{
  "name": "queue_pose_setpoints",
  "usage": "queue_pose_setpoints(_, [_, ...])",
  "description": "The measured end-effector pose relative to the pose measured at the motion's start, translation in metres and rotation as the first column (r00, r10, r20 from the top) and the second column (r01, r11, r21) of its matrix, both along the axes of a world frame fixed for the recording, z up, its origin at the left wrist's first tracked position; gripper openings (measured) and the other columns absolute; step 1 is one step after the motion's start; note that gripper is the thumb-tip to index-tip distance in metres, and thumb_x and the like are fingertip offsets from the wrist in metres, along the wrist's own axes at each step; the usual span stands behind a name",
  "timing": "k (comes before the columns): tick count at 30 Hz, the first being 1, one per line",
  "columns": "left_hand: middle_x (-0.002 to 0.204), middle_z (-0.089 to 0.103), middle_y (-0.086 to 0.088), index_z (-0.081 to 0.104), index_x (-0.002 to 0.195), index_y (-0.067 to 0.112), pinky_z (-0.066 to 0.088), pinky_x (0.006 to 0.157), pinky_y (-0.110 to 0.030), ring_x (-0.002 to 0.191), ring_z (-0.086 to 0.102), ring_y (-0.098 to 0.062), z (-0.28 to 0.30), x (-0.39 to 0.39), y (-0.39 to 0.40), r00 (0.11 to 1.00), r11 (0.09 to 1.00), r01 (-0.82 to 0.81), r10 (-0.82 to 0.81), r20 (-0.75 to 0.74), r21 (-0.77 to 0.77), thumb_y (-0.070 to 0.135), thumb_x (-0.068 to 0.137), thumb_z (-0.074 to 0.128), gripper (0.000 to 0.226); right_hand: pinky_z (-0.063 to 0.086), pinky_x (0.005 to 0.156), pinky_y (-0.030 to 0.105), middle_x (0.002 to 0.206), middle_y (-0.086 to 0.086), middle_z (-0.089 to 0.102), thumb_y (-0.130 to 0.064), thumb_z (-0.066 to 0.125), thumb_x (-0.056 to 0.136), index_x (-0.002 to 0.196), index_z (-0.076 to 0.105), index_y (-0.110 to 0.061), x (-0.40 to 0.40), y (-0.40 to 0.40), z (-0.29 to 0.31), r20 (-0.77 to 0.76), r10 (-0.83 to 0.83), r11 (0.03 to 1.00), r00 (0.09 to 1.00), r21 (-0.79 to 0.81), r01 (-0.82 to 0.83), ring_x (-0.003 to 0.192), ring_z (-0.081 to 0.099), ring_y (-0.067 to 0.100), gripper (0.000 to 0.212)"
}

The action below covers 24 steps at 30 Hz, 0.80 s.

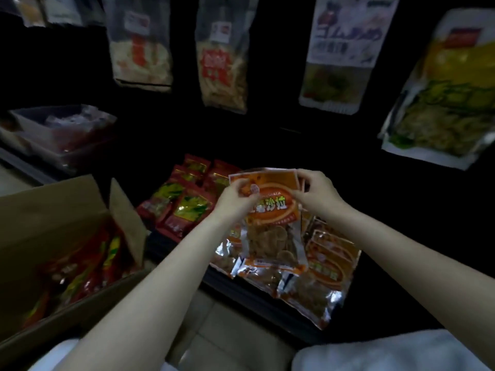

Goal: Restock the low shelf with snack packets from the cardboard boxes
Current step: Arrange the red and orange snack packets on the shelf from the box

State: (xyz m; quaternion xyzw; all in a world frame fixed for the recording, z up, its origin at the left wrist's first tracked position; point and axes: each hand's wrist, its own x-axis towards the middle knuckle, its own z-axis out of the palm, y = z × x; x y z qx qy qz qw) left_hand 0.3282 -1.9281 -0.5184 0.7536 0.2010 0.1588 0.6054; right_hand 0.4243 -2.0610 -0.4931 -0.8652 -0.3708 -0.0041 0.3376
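Above the low shelf, both hands, left hand and right hand, pinch an orange snack packet by its top corners with clamped fingers, probably to hang it straight over the matching row.

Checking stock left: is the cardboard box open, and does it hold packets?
Open: the cardboard box has its flaps raised, and red packets lie inside.

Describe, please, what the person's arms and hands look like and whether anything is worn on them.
Both forearms are bare to the bottom of the frame, with no sleeve showing. The left hand and right hand wear no gloves, and no watch, ring or bracelet shows on either.
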Motion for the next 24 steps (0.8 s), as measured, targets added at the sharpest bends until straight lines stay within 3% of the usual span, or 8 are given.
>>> queue_pose_setpoints(3, [0.141,0.042,-0.003,0.019,0.147,0.020,0.037,0.105,-0.037,0.131,0.041,-0.023,-0.046,0.016,-0.003,0.992,0.990,0.057,-0.071,-0.108,-0.125,0.020,0.082,0.070,0.083,0.051,0.081,0.027,0.116,0.002,0.057,-0.010,0.058,0.091,0.130,0.049,-0.014,0.023,-0.034,-0.022,-0.200,-0.052,0.998,0.978,0.033,0.060,0.102,0.057,0.013,0.040])
queue_pose_setpoints(6, [0.152,0.031,-0.001,0.007,0.149,0.035,0.028,0.112,-0.049,0.137,0.032,-0.026,-0.094,0.034,-0.018,0.939,0.958,0.137,-0.206,-0.275,-0.250,0.045,0.064,0.080,0.112,0.051,0.073,0.022,0.111,-0.001,0.055,-0.002,0.057,0.089,0.130,0.047,-0.020,0.043,-0.067,-0.055,-0.426,-0.150,0.978,0.892,0.070,0.198,0.097,0.056,0.014,0.047])
queue_pose_setpoints(9, [0.146,0.040,0.001,0.018,0.146,0.035,0.037,0.104,-0.039,0.131,0.040,-0.023,-0.138,0.062,-0.044,0.870,0.932,0.222,-0.322,-0.374,-0.286,0.047,0.068,0.078,0.099,0.054,0.085,0.043,0.114,0.012,0.059,0.011,0.055,0.084,0.128,0.049,-0.016,0.067,-0.096,-0.102,-0.602,-0.265,0.922,0.753,0.070,0.381,0.101,0.061,0.025,0.052])
queue_pose_setpoints(12, [0.138,0.040,0.010,0.018,0.143,0.034,0.029,0.107,-0.028,0.128,0.038,-0.014,-0.176,0.086,-0.073,0.806,0.931,0.333,-0.363,-0.468,-0.149,0.040,0.080,0.068,0.080,0.057,0.075,0.037,0.113,0.012,0.060,0.006,0.061,0.083,0.130,0.047,-0.014,0.087,-0.121,-0.160,-0.685,-0.353,0.870,0.637,0.011,0.493,0.092,0.063,0.022,0.053])
queue_pose_setpoints(14, [0.138,0.044,-0.004,0.014,0.147,0.026,0.031,0.107,-0.034,0.130,0.040,-0.025,-0.203,0.097,-0.086,0.782,0.895,0.445,-0.373,-0.500,0.029,0.039,0.080,0.067,0.086,0.055,0.072,0.033,0.110,0.009,0.060,-0.008,0.069,0.083,0.122,0.049,-0.017,0.097,-0.134,-0.195,-0.671,-0.439,0.835,0.597,-0.061,0.546,0.088,0.062,0.020,0.045])
queue_pose_setpoints(16, [0.148,0.032,-0.013,0.003,0.149,0.025,0.031,0.108,-0.039,0.135,0.033,-0.031,-0.225,0.101,-0.096,0.736,0.795,0.569,-0.380,-0.560,0.209,0.041,0.086,0.058,0.085,0.052,0.087,0.037,0.120,0.012,0.058,-0.015,0.072,0.081,0.120,0.048,-0.019,0.110,-0.140,-0.225,-0.630,-0.517,0.804,0.580,-0.125,0.582,0.100,0.060,0.026,0.046])
queue_pose_setpoints(20, [0.156,-0.016,-0.010,-0.007,0.146,0.043,0.023,0.114,-0.049,0.144,0.000,-0.035,-0.262,0.103,-0.112,0.624,0.357,0.776,-0.311,-0.717,0.521,0.046,0.093,0.041,0.072,0.033,0.107,0.041,0.148,0.012,0.018,-0.013,0.067,0.084,0.143,0.025,-0.019,0.130,-0.136,-0.251,-0.285,-0.605,0.777,0.743,-0.413,0.474,0.133,0.030,0.032,0.073])
queue_pose_setpoints(24, [0.148,-0.038,-0.010,-0.019,0.143,0.042,0.025,0.113,-0.046,0.143,-0.014,-0.038,-0.272,0.108,-0.122,0.590,0.274,0.803,-0.236,-0.772,0.530,0.028,0.097,0.045,0.080,0.007,0.112,0.059,0.152,0.011,-0.022,-0.040,0.071,0.079,0.149,-0.004,-0.029,0.112,-0.136,-0.254,0.036,-0.430,0.677,0.902,-0.649,0.348,0.141,-0.012,0.040,0.103])
